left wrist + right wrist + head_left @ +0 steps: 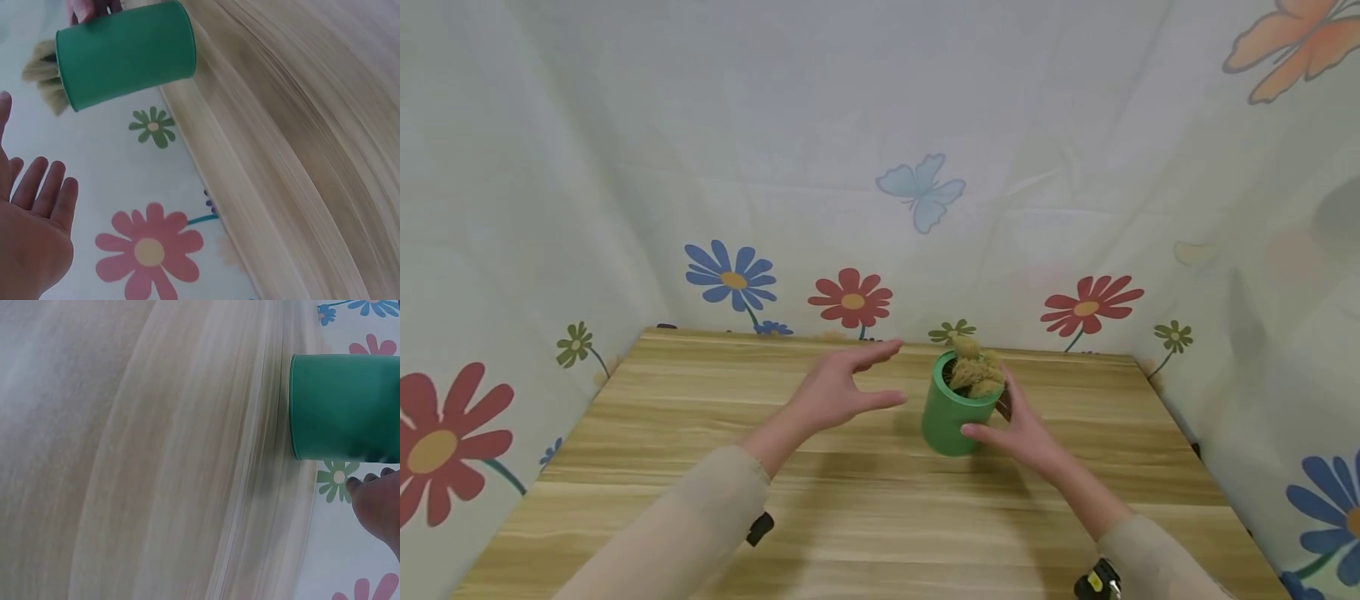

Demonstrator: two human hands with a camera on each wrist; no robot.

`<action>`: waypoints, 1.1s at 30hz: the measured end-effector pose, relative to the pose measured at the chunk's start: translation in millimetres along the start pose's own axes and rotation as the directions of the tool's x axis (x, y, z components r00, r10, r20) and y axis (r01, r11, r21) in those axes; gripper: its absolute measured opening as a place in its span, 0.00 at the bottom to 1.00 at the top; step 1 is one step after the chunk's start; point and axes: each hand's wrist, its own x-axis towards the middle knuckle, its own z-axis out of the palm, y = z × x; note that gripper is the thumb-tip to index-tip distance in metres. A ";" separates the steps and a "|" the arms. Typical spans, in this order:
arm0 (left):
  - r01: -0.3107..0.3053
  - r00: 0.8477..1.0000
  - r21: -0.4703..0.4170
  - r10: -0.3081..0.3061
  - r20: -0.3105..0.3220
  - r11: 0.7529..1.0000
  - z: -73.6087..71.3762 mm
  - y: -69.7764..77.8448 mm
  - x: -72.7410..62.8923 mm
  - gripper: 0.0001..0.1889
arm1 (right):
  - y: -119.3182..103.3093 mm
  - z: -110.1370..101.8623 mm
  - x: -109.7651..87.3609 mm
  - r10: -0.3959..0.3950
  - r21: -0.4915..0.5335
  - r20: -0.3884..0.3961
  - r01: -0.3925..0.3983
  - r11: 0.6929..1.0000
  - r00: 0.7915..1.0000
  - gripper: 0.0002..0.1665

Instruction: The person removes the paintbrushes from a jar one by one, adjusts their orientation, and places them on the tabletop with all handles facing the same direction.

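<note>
A green cylindrical pot (953, 417) stands upright on the wood-grain table (820, 517), right of centre. Tan fuzzy clumps (976, 375) rise out of its dark inside. My right hand (1026, 429) is curved about the pot's right side, thumb in front and fingers partly hidden behind; in the right wrist view a narrow gap shows between its fingers (370, 477) and the green wall. To the left of the pot, my left hand (842, 392) is held apart from it with nothing in it, thumb and fingers spread toward it.
A white cloth (760, 150) printed with flowers and butterflies hangs behind the table and along both sides. Black devices are strapped near the left cuff (730, 475) and the right cuff (1150, 550).
</note>
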 end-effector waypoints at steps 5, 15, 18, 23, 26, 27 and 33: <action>-0.022 1.000 -0.093 0.023 0.002 0.995 11.4 9.4 9.1 0.39 | -1.2 4.2 2.0 0.015 0.000 -0.021 -0.015 1.000 1.000 0.70; 0.004 1.000 -0.191 -0.005 -0.005 0.982 31.1 21.2 20.6 0.33 | -1.5 11.3 7.1 0.011 0.051 -0.052 -0.009 0.999 0.999 0.63; 0.007 1.000 -0.213 -0.011 -0.014 0.977 36.3 23.2 24.1 0.30 | -1.4 11.8 8.3 -0.006 0.067 -0.057 0.010 0.998 0.998 0.61; -0.001 1.000 -0.238 -0.006 -0.030 0.971 44.1 26.7 29.3 0.26 | 1.3 11.8 10.7 -0.014 0.065 -0.060 0.018 0.998 0.998 0.59; -0.005 1.000 -0.265 -0.003 -0.030 0.964 48.1 29.7 30.9 0.24 | 1.8 11.9 11.1 -0.012 0.058 -0.065 0.016 0.998 0.998 0.58; -0.006 0.999 -0.273 -0.003 -0.034 0.962 49.6 30.4 31.4 0.24 | 1.9 12.1 11.1 -0.011 0.056 -0.068 0.014 0.998 0.998 0.58; 0.002 0.999 -0.303 -0.018 -0.051 0.953 58.1 33.8 34.0 0.21 | 2.9 13.5 11.3 -0.023 0.050 -0.076 0.027 0.998 0.997 0.57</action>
